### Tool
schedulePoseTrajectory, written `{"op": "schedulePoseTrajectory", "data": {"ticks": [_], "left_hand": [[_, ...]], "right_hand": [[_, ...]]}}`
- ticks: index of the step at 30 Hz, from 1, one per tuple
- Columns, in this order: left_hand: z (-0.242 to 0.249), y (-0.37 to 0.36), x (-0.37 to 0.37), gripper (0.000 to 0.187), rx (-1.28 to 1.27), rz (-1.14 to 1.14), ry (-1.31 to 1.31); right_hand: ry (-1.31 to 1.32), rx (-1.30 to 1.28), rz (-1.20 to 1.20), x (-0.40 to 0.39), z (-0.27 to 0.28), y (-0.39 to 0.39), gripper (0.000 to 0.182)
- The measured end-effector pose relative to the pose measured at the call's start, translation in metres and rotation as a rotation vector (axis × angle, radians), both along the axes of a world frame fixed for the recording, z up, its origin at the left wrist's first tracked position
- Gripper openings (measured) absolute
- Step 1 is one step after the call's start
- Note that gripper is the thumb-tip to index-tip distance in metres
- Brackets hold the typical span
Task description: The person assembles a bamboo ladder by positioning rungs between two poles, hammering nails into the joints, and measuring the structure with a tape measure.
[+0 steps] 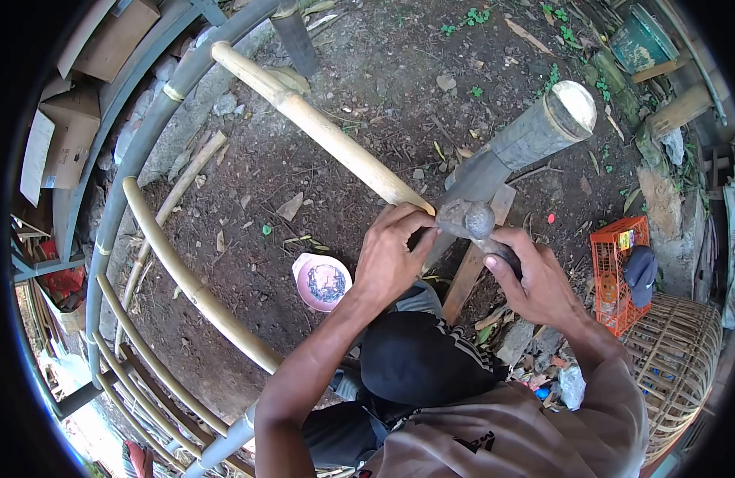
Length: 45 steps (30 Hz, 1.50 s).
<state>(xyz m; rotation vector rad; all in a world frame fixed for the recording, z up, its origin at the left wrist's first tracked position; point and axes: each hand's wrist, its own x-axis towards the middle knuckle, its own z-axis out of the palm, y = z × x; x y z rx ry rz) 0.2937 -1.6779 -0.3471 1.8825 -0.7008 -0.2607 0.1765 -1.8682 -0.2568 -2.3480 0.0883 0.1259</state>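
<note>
My right hand (531, 275) is wrapped round the handle of a hammer, with the thumb along its side. The hammer's grey metal head (465, 218) is right by the fingertips of my left hand (395, 253). Those left fingers are pinched together at the near end of a pale bamboo pole (324, 127); whatever they hold is too small to make out. Below the hammer head, a grey leaning post (479, 175) is partly hidden. A pink bowl (301, 269) with many small dark pieces in it sits on the soil, left of my left hand.
More bamboo poles (196, 291) run along the curved grey frame (128, 159) at left. A thick grey tube (535, 131) juts up at right. An orange crate (607, 299) with a dark cap and a woven basket (678, 358) stand at far right.
</note>
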Motion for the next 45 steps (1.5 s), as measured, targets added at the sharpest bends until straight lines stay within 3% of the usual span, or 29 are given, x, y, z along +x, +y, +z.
{"op": "schedulePoseTrajectory", "data": {"ticks": [4,7,10,16,25,28,31,36,41,45], "left_hand": [[0.000,-0.001,0.003,0.010,-0.010,-0.002,0.018],[-0.002,0.000,0.003,0.011,-0.030,-0.006,0.050],[-0.004,-0.001,0.003,0.011,-0.025,-0.004,0.049],[-0.007,-0.001,0.003,0.012,-0.052,0.017,0.021],[-0.001,0.002,-0.002,0.043,0.063,-0.050,-0.022],[-0.001,0.002,-0.003,0.043,0.089,-0.051,-0.024],[-0.001,0.002,-0.002,0.044,0.065,-0.055,-0.031],[-0.001,0.003,-0.003,0.047,0.058,-0.048,-0.023],[0.001,0.001,-0.001,0.060,0.067,-0.061,0.046],[-0.002,0.002,-0.003,0.074,0.039,-0.044,0.053]], "right_hand": [[-0.040,-0.008,-0.011,-0.004,-0.003,0.001,0.032],[0.121,0.009,-0.044,0.006,0.003,0.004,0.032],[-0.028,0.022,-0.049,0.002,-0.002,0.003,0.031],[0.086,0.006,-0.039,0.006,0.003,0.004,0.032],[-0.100,0.012,-0.067,-0.004,-0.001,0.007,0.029],[-0.094,-0.057,-0.030,-0.003,-0.008,0.008,0.029],[0.094,-0.059,-0.037,0.004,0.005,0.009,0.032],[-0.084,-0.002,-0.041,-0.006,0.006,0.012,0.030],[0.069,-0.058,-0.014,0.000,0.001,0.011,0.030],[-0.025,-0.014,-0.083,-0.007,0.005,0.015,0.029]]}}
